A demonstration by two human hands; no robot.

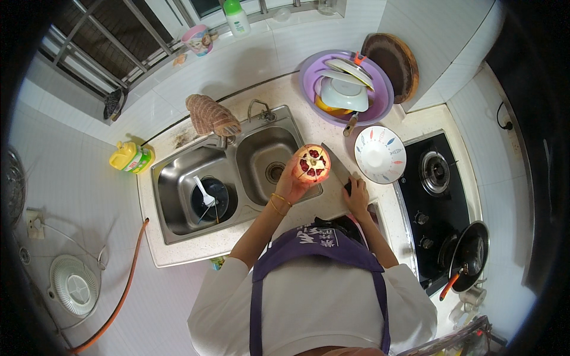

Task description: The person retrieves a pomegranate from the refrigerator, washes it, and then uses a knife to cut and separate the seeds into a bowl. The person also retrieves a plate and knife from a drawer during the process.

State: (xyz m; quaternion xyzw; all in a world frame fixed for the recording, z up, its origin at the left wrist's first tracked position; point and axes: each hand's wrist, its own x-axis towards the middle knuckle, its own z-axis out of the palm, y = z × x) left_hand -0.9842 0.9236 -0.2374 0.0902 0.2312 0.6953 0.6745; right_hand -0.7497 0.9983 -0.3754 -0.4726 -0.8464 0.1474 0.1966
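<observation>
My left hand (291, 182) grips a pomegranate (314, 163) from below, above the near right rim of the double sink (249, 202). Its top is cut away, so dark red seeds show between pale membranes, and cut lines run down the rind. On the counter to the right, my right hand (357, 196) is around the black handle of a kitchen knife (336, 164). Its blade points away from me, partly hidden behind the fruit. Just beyond the right hand stands a white bowl (380, 154) with a coloured fish pattern inside.
A purple basin (307, 95) of dishes stands behind the bowl. To the right is a black gas hob (412, 187) with a pan (476, 253). The left sink bowl holds a dark pot (196, 196) with a white utensil. A brown towel (211, 115) covers part of the tap.
</observation>
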